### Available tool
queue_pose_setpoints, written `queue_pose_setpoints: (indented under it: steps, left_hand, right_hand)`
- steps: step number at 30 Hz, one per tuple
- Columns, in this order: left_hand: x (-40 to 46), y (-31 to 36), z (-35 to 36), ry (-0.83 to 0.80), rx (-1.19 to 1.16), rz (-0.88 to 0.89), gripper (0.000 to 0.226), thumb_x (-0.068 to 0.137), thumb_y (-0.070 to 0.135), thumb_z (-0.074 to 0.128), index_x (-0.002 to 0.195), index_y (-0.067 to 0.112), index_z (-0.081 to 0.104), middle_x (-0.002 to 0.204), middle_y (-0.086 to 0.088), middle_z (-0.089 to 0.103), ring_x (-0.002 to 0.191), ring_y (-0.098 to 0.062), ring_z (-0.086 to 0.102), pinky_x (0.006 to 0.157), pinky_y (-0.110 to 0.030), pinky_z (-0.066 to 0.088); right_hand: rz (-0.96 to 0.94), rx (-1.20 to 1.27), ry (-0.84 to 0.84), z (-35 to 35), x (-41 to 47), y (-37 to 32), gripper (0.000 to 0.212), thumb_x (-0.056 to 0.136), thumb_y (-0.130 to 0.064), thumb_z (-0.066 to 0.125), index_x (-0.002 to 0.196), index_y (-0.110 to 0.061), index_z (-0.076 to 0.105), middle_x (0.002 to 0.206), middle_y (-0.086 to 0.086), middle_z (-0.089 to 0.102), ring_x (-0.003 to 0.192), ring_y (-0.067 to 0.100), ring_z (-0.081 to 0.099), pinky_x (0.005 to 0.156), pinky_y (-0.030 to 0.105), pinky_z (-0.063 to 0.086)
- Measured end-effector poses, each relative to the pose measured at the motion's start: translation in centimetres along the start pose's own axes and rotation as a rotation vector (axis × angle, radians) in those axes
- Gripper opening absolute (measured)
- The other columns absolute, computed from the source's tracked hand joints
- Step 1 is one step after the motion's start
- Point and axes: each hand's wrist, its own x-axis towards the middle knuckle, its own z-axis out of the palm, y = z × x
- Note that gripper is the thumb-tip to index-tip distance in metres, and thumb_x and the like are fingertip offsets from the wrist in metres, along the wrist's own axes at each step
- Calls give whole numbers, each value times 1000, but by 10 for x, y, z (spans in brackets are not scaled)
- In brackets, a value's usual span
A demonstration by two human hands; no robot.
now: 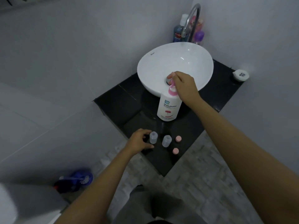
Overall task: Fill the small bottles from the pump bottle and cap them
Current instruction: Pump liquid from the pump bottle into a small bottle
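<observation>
A white pump bottle (168, 107) with a pink pump head stands on the black counter (116, 101) in front of the basin. My right hand (182, 88) is closed around the pump head from above. Two small clear bottles stand uncapped near the counter's front corner, the left small bottle (153, 137) and the right small bottle (166, 140). Two pink caps, the far pink cap (178, 139) and the near pink cap (175, 151), lie to their right. My left hand (139, 141) hovers beside the left small bottle, fingers spread, fingertips close to it.
A white bowl basin (176, 62) with a chrome faucet (192, 20) sits behind the pump bottle. Toiletry bottles (179, 29) stand in the back corner. A small white round container (241, 75) rests at the counter's right corner. A blue item (76, 180) lies on the floor, lower left.
</observation>
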Motion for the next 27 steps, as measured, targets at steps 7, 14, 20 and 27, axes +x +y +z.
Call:
queue_pose_setpoints:
  steps: [7, 14, 20, 27]
  left_hand:
    - [5, 2, 20, 100, -81, 17, 39, 66, 15, 83, 102, 11, 70, 101, -7, 65, 92, -18, 62, 79, -21, 47]
    - [7, 3, 13, 160, -156, 15, 24, 76, 21, 75, 93, 6, 68, 93, -7, 69, 91, -18, 66, 77, -17, 48]
    - [10, 36, -32, 166, -189, 128, 27, 84, 23, 67, 109, 13, 63, 101, -4, 65, 91, -10, 63, 80, -21, 51]
    - [15, 87, -79, 183, -60, 297, 44, 93, 32, 52, 136, 29, 46, 91, 12, 47, 83, 0, 49, 72, -13, 35]
  right_hand:
    - [-30, 7, 20, 3, 0, 4, 31, 98, -18, 38, 97, -8, 68, 67, -11, 56, 67, -5, 54, 65, 4, 39]
    - [-44, 34, 24, 5, 0, 4, 32, 99, -16, 37, 99, -7, 68, 67, -12, 55, 77, 11, 58, 73, 16, 42]
    - [-27, 95, 30, 3, 5, 4, 34, 98, -20, 42, 88, -5, 70, 65, 0, 62, 82, 18, 67, 79, 18, 47]
    - [122, 261, -40, 2, 23, -1, 37, 95, -20, 50, 76, 4, 71, 62, 26, 64, 61, 12, 65, 81, 28, 52]
